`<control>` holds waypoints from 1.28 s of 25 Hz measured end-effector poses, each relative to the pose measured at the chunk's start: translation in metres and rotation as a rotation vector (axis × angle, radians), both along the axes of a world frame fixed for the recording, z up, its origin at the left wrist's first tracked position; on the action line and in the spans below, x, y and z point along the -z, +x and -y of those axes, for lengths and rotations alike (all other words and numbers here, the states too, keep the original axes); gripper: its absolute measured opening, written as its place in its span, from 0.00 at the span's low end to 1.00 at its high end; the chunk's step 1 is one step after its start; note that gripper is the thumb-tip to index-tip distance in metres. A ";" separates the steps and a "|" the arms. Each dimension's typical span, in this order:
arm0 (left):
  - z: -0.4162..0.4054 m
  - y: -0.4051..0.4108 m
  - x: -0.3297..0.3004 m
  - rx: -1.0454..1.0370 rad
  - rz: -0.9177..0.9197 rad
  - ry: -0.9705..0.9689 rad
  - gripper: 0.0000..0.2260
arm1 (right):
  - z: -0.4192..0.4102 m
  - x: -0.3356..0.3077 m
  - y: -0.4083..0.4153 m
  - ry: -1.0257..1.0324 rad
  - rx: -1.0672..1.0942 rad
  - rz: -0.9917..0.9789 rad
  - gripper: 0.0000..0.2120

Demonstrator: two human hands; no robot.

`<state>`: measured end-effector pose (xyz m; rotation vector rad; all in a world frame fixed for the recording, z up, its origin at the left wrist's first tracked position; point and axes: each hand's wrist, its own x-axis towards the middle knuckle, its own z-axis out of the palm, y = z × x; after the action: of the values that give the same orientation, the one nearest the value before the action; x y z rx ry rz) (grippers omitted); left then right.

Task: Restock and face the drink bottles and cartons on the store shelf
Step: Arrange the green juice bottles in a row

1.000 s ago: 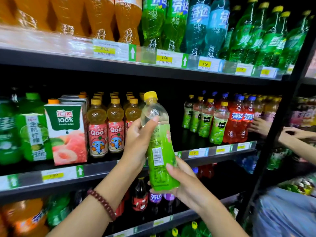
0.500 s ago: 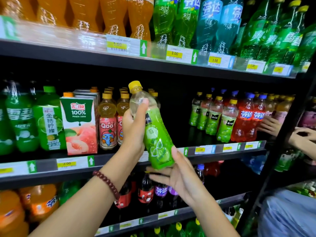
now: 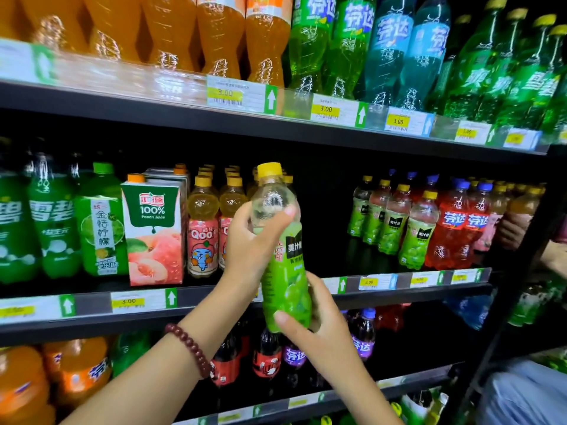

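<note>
Green-labelled clear plastic bottle with a yellow cap (image 3: 283, 250), held upright before the middle shelf (image 3: 399, 280) beside its empty gap. Left hand (image 3: 250, 240) curls its fingers round the smooth, clear shoulder; right hand (image 3: 316, 317) wraps the glossy base, probably steadying the label to face outward. Matching green bottles (image 3: 412, 234) stand rightward.

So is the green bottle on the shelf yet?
No. The green bottle is off the shelf, held nearly upright by the left hand and right hand.
</note>
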<state>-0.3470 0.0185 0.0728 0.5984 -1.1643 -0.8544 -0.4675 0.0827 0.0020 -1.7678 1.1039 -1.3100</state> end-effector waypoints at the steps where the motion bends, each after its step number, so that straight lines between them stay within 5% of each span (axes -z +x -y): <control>1: -0.002 -0.002 0.000 0.034 0.012 -0.016 0.21 | 0.003 -0.003 -0.003 0.078 -0.079 0.054 0.31; 4: -0.004 -0.007 0.001 0.160 0.096 -0.010 0.25 | 0.008 -0.009 -0.007 0.088 -0.067 0.051 0.27; 8: 0.001 -0.008 -0.005 0.091 0.411 -0.097 0.13 | 0.022 -0.009 -0.011 -0.007 0.131 0.084 0.20; 13: 0.028 0.000 0.015 -0.036 0.581 -0.047 0.05 | 0.063 -0.011 -0.034 -0.014 0.215 0.174 0.17; 18: 0.069 0.004 0.063 -0.337 1.315 0.038 0.17 | 0.116 -0.011 -0.046 -0.006 0.295 0.246 0.18; 20: 0.080 0.003 0.069 -0.330 1.476 0.039 0.18 | 0.137 -0.013 -0.050 -0.022 0.345 0.190 0.21; 32: 0.109 0.004 0.075 -0.032 1.442 0.091 0.21 | 0.191 -0.009 -0.047 0.107 0.301 -0.162 0.31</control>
<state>-0.3431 -0.0908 -0.0021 1.3940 -2.3782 -0.3454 -0.5142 -0.1082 0.0107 -1.6990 1.5508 -1.2662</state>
